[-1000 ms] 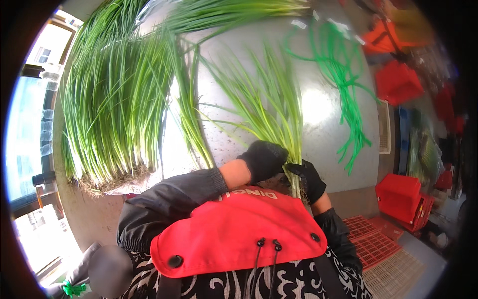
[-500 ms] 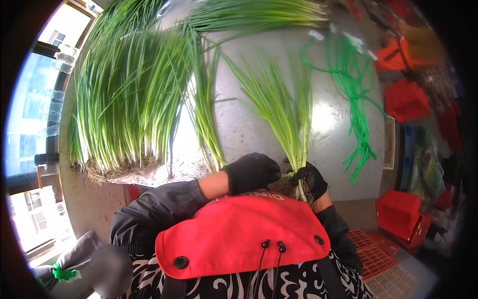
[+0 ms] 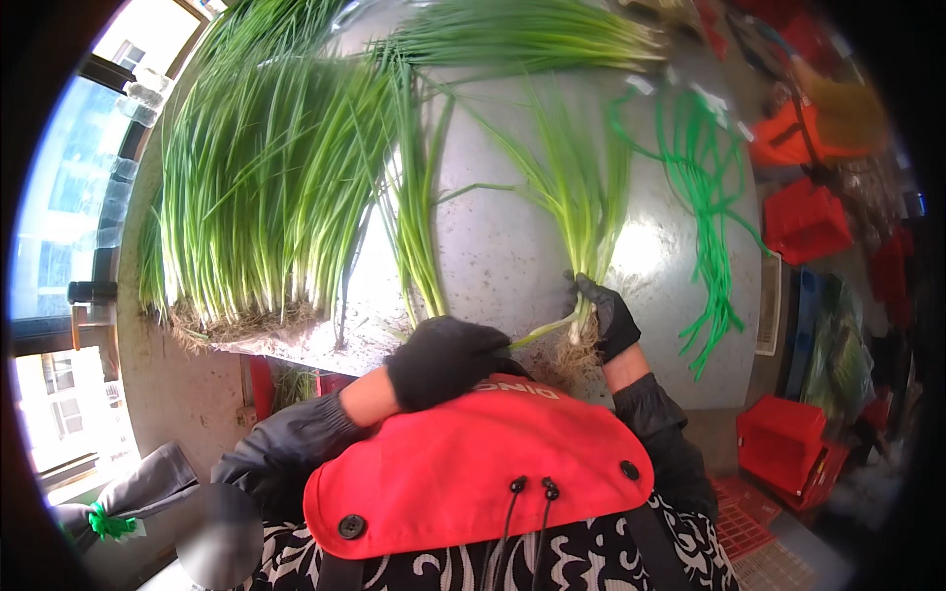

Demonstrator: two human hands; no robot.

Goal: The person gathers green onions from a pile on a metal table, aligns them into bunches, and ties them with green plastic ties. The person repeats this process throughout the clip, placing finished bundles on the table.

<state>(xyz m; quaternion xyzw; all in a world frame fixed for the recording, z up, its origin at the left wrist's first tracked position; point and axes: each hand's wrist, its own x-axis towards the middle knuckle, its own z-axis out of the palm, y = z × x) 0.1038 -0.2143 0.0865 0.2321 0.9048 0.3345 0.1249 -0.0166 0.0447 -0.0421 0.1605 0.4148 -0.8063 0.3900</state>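
My right hand point(image 3: 613, 320), in a black glove, is closed round the lower stems of a small bunch of spring onions point(image 3: 581, 212). Their green tops fan out toward the far side, and the roots point(image 3: 576, 355) hang below the fingers. Left of it, my black-gloved left hand point(image 3: 443, 362) has its fingers together at the end of a pale yellow-green leaf point(image 3: 542, 333), which stretches back to the bunch's white stems. Beyond the left hand lie a few loose spring onions point(image 3: 419, 246). A big heap of spring onions point(image 3: 256, 217), roots toward me, covers the table's left side.
More spring onions point(image 3: 532, 34) lie crosswise at the far edge of the metal table point(image 3: 483, 246). Green ties point(image 3: 705, 197) are spread on its right side. Red crates point(image 3: 783, 438) stand off to the right. A window point(image 3: 69, 217) is at the left.
My left hand has moved left and toward me, away from the bunch, with the leaf drawn out between the hands. The right hand and bunch have shifted slightly away from me.
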